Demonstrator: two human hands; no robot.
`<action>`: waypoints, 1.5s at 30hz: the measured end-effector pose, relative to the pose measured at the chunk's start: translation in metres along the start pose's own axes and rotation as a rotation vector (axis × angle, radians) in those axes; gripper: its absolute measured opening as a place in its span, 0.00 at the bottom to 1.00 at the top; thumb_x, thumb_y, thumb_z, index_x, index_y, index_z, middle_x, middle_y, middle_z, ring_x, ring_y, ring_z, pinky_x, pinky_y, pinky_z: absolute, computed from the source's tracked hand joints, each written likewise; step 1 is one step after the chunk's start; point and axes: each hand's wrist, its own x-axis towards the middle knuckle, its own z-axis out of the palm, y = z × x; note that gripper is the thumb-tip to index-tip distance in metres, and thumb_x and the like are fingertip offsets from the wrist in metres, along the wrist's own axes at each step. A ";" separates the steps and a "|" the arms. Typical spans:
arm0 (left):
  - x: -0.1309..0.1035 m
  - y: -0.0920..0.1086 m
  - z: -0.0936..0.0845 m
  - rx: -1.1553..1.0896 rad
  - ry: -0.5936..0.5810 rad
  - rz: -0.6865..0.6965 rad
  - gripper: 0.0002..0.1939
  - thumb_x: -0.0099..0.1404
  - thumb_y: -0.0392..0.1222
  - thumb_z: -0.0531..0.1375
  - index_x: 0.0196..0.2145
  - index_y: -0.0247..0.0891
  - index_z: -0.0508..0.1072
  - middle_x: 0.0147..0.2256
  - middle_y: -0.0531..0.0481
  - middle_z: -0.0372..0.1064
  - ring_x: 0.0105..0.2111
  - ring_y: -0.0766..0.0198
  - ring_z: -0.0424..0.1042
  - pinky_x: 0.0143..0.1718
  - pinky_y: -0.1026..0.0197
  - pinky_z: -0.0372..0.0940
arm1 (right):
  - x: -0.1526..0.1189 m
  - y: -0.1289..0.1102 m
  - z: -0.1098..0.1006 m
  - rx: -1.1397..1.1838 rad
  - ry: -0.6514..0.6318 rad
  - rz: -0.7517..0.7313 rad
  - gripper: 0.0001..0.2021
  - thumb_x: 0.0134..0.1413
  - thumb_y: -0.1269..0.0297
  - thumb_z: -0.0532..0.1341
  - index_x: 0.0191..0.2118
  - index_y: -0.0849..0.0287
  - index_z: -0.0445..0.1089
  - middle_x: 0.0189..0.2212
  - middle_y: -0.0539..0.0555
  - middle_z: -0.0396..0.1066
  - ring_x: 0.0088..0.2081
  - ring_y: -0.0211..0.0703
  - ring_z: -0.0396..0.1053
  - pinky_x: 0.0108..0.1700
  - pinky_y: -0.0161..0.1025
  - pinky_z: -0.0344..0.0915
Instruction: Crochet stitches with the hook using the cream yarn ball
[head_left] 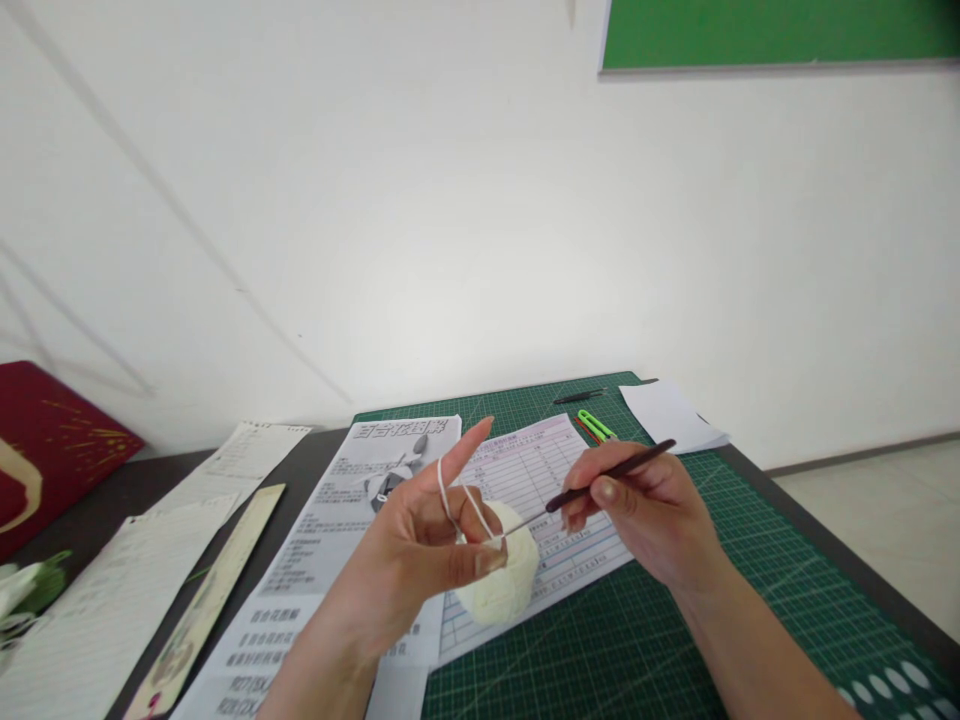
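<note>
White yarn loops around the raised index finger of my left hand, and its thumb pinches the yarn against the other fingers. A crochet hook with a dark handle is gripped in my right hand. The hook's thin metal shaft points left, its tip at the yarn by my left thumb. Whatever stitches are between those fingertips are too small to make out. Beneath my left fingertips a cream yarn ball sits on a printed form.
A printed sheet lies on the left, beside a long pale strip and handwritten papers. Green clips, a black pen and white paper lie toward the back of the green cutting mat. A red bag stands far left.
</note>
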 end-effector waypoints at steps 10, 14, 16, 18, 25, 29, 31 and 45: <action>0.001 -0.001 -0.002 0.020 -0.024 0.010 0.40 0.49 0.27 0.68 0.57 0.52 0.66 0.22 0.55 0.68 0.26 0.65 0.66 0.28 0.64 0.58 | 0.001 0.002 0.001 0.046 0.018 0.034 0.06 0.50 0.63 0.67 0.31 0.61 0.78 0.20 0.53 0.77 0.21 0.39 0.74 0.25 0.33 0.73; 0.001 -0.001 0.000 0.017 -0.028 0.018 0.39 0.50 0.28 0.68 0.56 0.53 0.67 0.22 0.55 0.68 0.27 0.65 0.67 0.28 0.64 0.59 | 0.001 0.002 0.003 0.066 0.048 0.053 0.06 0.50 0.63 0.67 0.30 0.61 0.77 0.19 0.52 0.76 0.20 0.38 0.73 0.23 0.31 0.72; 0.001 -0.001 0.000 0.023 -0.020 0.035 0.37 0.50 0.28 0.68 0.56 0.52 0.68 0.22 0.55 0.68 0.27 0.65 0.67 0.28 0.64 0.60 | 0.001 0.003 0.005 0.088 0.069 0.063 0.07 0.50 0.63 0.67 0.29 0.62 0.77 0.18 0.52 0.76 0.19 0.37 0.73 0.22 0.30 0.71; 0.002 -0.002 -0.001 0.055 -0.004 0.067 0.35 0.49 0.28 0.68 0.54 0.51 0.70 0.22 0.55 0.67 0.28 0.65 0.67 0.28 0.64 0.60 | 0.002 0.003 0.006 0.123 0.084 0.074 0.07 0.50 0.63 0.67 0.29 0.62 0.77 0.17 0.51 0.75 0.17 0.36 0.72 0.21 0.29 0.71; 0.010 -0.012 -0.008 0.332 -0.059 0.337 0.28 0.52 0.27 0.67 0.48 0.51 0.75 0.22 0.55 0.66 0.30 0.65 0.69 0.34 0.61 0.63 | 0.005 0.009 0.008 0.251 0.156 0.145 0.08 0.48 0.62 0.68 0.27 0.63 0.76 0.16 0.51 0.75 0.14 0.34 0.71 0.17 0.25 0.69; 0.012 -0.020 -0.006 0.334 -0.030 0.454 0.26 0.55 0.28 0.64 0.48 0.54 0.75 0.23 0.56 0.64 0.30 0.66 0.67 0.34 0.61 0.63 | 0.006 0.013 0.009 0.334 0.180 0.220 0.08 0.48 0.64 0.68 0.27 0.65 0.76 0.15 0.51 0.75 0.13 0.33 0.70 0.17 0.25 0.69; 0.014 -0.024 -0.005 0.330 0.019 0.504 0.25 0.55 0.28 0.64 0.47 0.54 0.76 0.24 0.56 0.63 0.31 0.66 0.66 0.35 0.61 0.63 | 0.007 0.015 0.009 0.381 0.203 0.271 0.08 0.47 0.64 0.68 0.28 0.66 0.76 0.16 0.51 0.76 0.14 0.33 0.71 0.17 0.25 0.71; 0.022 -0.048 0.013 0.056 0.316 0.517 0.33 0.54 0.31 0.67 0.54 0.60 0.68 0.25 0.58 0.65 0.36 0.68 0.68 0.43 0.63 0.63 | 0.004 0.021 0.023 0.390 0.275 0.297 0.11 0.45 0.63 0.70 0.33 0.66 0.78 0.21 0.55 0.79 0.20 0.37 0.76 0.24 0.27 0.74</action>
